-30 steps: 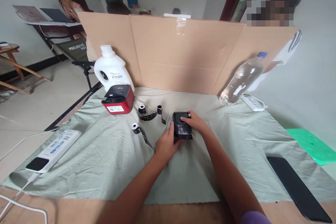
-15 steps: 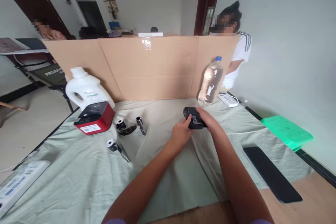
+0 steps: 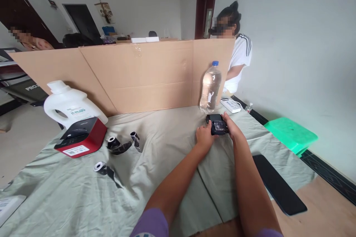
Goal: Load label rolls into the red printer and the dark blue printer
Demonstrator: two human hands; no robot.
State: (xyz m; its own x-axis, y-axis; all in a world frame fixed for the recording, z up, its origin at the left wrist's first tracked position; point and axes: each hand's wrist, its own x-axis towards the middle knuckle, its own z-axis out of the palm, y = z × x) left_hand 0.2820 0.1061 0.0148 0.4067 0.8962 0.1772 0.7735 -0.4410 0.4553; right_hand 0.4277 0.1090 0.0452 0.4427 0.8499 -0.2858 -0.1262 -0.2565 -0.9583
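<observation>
A small black box-shaped device (image 3: 219, 126) with a patch of white print is gripped between my two hands, just in front of the water bottle. My left hand (image 3: 204, 137) closes on its left side, thumb on the face. From the right, my right hand (image 3: 232, 127) wraps its edge with the thumb near the top. The device's underside and most of my fingers are hidden. Well to the left lie rolls of black strip with white cores: a near roll (image 3: 100, 168), a far roll (image 3: 112, 143) and a smaller roll (image 3: 134, 137), each with strip trailing.
A red-and-black printer-like box (image 3: 91, 137) stands before a white detergent jug (image 3: 73, 103). A clear bottle (image 3: 210, 89) leans near the cardboard screen (image 3: 150, 70). A white power bank (image 3: 231, 105), a dark phone (image 3: 279, 183) and a green stool (image 3: 290, 133) are rightward. A person sits beyond.
The view has swung right. My hands have carried the black device rightward and away from the rolls, towards the bottle, and it has turned a little. Both hands keep hold of it.
</observation>
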